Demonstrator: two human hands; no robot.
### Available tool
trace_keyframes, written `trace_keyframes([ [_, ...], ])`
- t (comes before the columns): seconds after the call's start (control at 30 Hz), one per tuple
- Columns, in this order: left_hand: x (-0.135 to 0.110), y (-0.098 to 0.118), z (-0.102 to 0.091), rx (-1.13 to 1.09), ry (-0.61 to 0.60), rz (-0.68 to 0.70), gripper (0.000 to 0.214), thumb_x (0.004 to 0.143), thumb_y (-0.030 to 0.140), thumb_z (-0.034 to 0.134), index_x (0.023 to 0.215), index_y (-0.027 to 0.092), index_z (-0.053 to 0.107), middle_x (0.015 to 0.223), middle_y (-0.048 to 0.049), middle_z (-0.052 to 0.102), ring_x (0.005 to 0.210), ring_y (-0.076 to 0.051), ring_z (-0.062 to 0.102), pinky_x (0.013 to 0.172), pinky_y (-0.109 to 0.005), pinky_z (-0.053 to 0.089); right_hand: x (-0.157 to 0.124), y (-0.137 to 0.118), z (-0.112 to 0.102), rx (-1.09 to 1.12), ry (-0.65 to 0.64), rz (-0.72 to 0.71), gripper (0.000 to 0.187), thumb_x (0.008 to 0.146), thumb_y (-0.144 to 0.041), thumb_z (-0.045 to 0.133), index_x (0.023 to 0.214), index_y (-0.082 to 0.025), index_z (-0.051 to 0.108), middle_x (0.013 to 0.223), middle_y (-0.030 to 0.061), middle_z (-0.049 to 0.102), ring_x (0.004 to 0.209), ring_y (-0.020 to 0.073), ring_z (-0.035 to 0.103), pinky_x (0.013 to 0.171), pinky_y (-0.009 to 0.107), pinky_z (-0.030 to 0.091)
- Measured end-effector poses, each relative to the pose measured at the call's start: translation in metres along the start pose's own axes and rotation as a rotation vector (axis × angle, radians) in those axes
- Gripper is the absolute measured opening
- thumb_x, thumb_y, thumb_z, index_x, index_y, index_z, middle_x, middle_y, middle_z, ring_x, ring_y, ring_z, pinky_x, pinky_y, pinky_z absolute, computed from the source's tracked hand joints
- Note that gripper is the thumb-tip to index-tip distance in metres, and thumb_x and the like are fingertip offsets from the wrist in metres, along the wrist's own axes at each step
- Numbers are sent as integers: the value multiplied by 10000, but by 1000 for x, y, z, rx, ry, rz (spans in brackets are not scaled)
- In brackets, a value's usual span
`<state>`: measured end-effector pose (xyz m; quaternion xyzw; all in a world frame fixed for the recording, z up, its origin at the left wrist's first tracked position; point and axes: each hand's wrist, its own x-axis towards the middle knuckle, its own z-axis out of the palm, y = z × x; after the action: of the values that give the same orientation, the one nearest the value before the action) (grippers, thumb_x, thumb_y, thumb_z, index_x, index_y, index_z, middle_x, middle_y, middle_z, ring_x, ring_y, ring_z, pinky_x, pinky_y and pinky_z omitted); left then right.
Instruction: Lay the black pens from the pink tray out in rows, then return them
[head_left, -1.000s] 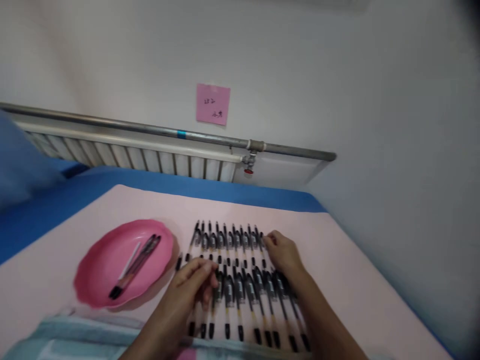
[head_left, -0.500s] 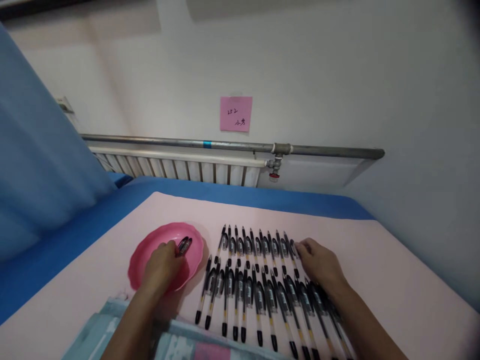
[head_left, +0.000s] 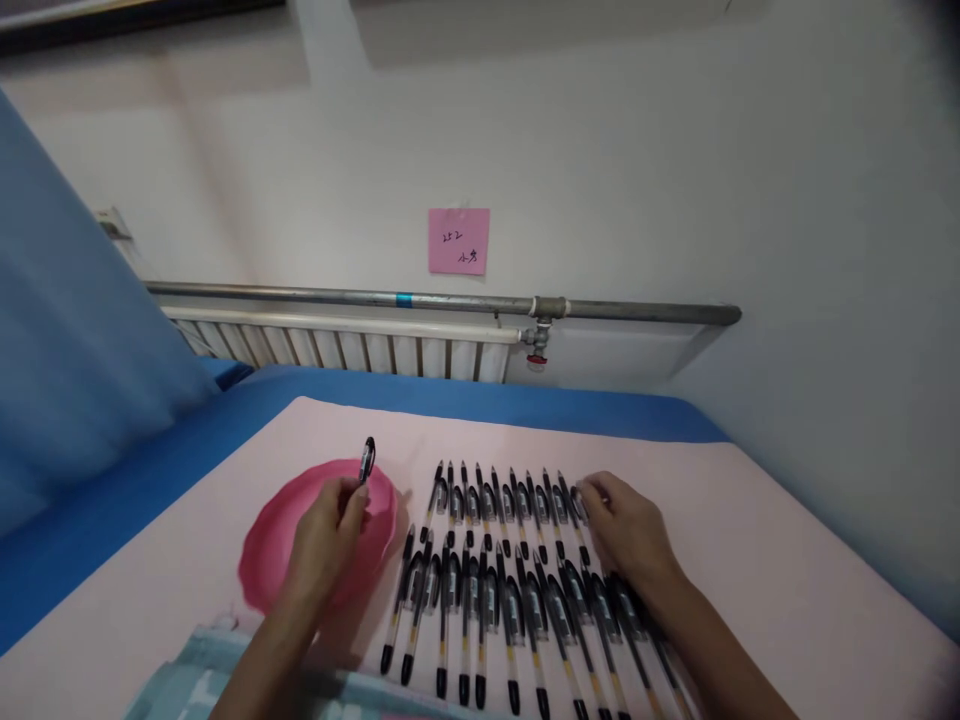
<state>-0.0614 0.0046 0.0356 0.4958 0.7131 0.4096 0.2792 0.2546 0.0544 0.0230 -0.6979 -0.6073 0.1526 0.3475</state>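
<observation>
Largest first: white wall (head_left: pixel 675 150) across the back, with a pipe (head_left: pixel 450 300) and radiator (head_left: pixel 337 345) running along its foot. Blue curtain (head_left: pixel 67 330) filling the 9 o'clock side. Blue cover (head_left: pixel 487 400) showing as a band at 12 o'clock and down the left edge. Pink sheet (head_left: pixel 787 560) over most of the surface; far edge straight at 12 o'clock, right edge slanting off toward 4 o'clock. Broad bare room on that sheet at 3 o'clock of the pens, and a narrower bare strip at 9 o'clock of the dish. Patterned cloth (head_left: pixel 187 690) along the near edge at 7 o'clock.

Two rows of pens (head_left: pixel 495 560) at centre, laid side by side, tips toward 6 o'clock, the near row running to the bottom edge. Pink dish (head_left: pixel 270 560) just left of the rows, at their 9 o'clock, rim close to the leftmost pens.

Left hand (head_left: pixel 326 545) above the dish, fingers pinched around one pen (head_left: pixel 366 462), its clip end sticking up toward 12 o'clock, clear of the dish. Right hand (head_left: pixel 634 535) lying loosely on the right end of the rows, at their 3 o'clock, fingers resting on pens, gripping none.

Pink note (head_left: pixel 458 241) on the wall at 12 o'clock.
</observation>
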Motion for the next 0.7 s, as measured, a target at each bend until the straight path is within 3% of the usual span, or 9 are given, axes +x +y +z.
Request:
trace_keyframes([
  [0.1,-22,17,23,-602,-167,-95,233,781,435,546,776,204,513,587,58,470,435,-64,391,421,-181,292,-21,-36,2,280,-35,-118,246,806,-398,455,741,-202,588,705,27,621,666,175,555,611,268,410],
  [0.2,-47,27,52,-914,-343,-296,281,709,421,657,796,190,522,595,74,460,387,-16,296,360,-136,191,-52,-71,14,500,-265,-98,286,851,-419,422,814,-198,600,759,21,623,719,164,562,634,257,425],
  [0.3,-69,29,77,-956,-412,-373,320,684,452,674,818,189,550,544,79,448,362,-19,317,338,-129,212,-79,-91,30,719,-405,-12,286,867,-426,401,890,-204,580,790,14,625,745,152,572,684,256,441],
  [0.37,-80,24,87,-913,-386,-399,345,679,461,671,892,205,581,541,53,502,404,-68,454,357,-152,314,-91,-94,39,816,-422,119,305,872,-450,387,859,-205,567,772,9,620,707,141,572,674,250,446],
  [0.47,-92,12,96,-863,-318,-393,365,627,365,721,949,230,614,757,-62,669,763,-218,650,538,-245,497,-97,-91,50,953,-375,235,314,875,-459,385,823,-200,554,805,16,628,754,139,587,741,257,449],
  [0.57,-99,0,103,-844,-265,-311,349,552,219,749,883,246,641,1053,-117,667,1152,-311,511,772,-319,520,-98,-86,59,1015,-342,276,306,869,-460,394,796,-197,533,754,18,621,745,147,592,743,265,456],
  [0.7,-103,-5,108,-813,-185,-246,290,605,162,679,881,242,639,1231,-81,590,1325,-286,301,954,-345,435,-98,-86,64,971,-307,278,285,852,-452,401,763,-202,505,749,22,595,704,153,579,675,265,462],
])
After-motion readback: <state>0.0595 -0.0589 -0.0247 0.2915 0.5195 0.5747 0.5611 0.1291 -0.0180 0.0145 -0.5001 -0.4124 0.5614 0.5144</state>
